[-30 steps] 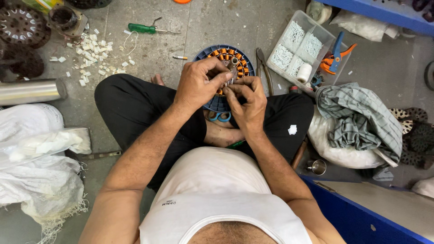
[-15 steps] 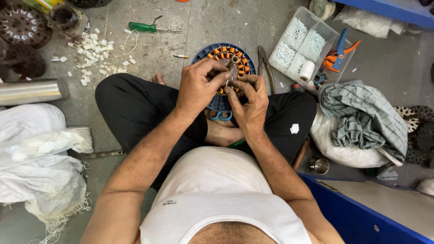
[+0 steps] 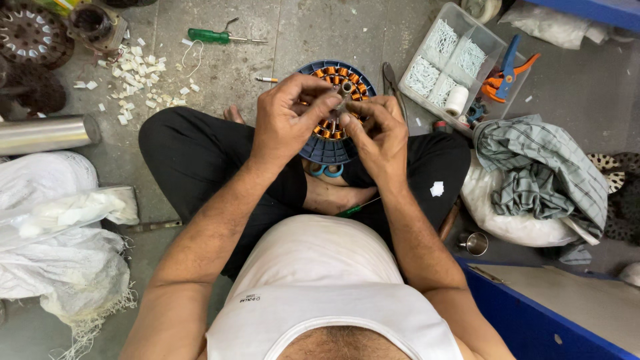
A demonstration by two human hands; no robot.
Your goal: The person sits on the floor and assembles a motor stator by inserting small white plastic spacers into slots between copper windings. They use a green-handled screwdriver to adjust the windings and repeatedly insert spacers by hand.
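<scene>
Stator (image 3: 331, 143) hemmed by hands, tray (image 3: 490, 40) near.

Left hand (image 3: 288, 123) and right hand (image 3: 380, 137) raised together, fingertips pinched.

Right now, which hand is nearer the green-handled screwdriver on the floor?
Left. The left hand is over the round stator, just right of the green-handled screwdriver; the right hand sits farther right.
</scene>
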